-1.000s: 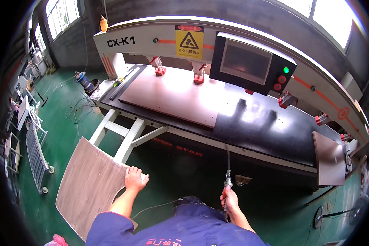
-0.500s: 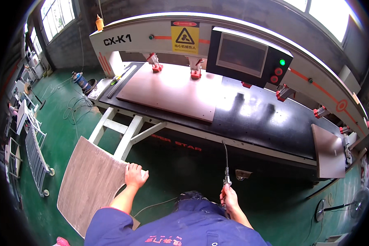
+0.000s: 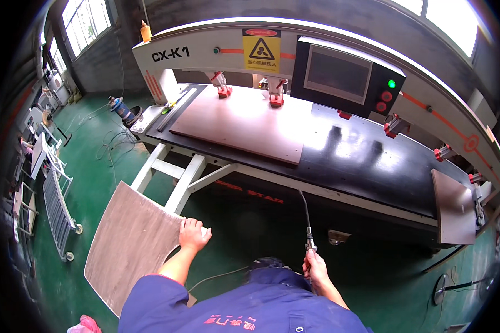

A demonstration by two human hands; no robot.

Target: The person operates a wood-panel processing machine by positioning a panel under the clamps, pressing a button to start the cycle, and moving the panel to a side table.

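Note:
In front of the machine, to my left, a wood-grain board (image 3: 130, 241) fills the lower left. My left hand (image 3: 193, 234) is at the board's right edge near its far corner, with curled fingers around a small whitish thing (image 3: 206, 233) that I cannot make out. My right hand (image 3: 315, 265) is wrapped round the handle of an air blow gun (image 3: 310, 243). The gun's thin, curved dark nozzle points away from me toward the machine's front edge. Part of the gun's body is hidden by my fingers.
The white press machine (image 3: 211, 55) carries red-footed clamps and a control panel (image 3: 338, 72). A brown panel (image 3: 244, 125) lies on its black bed (image 3: 366, 161); another panel (image 3: 454, 208) stands at the right end. A roller rack (image 3: 59, 213) is at left, a fan (image 3: 440, 288) at right.
My view has swung slightly left, so the scene sits farther right. A pink bag shows more at the lower left. Both hands keep about the same pose.

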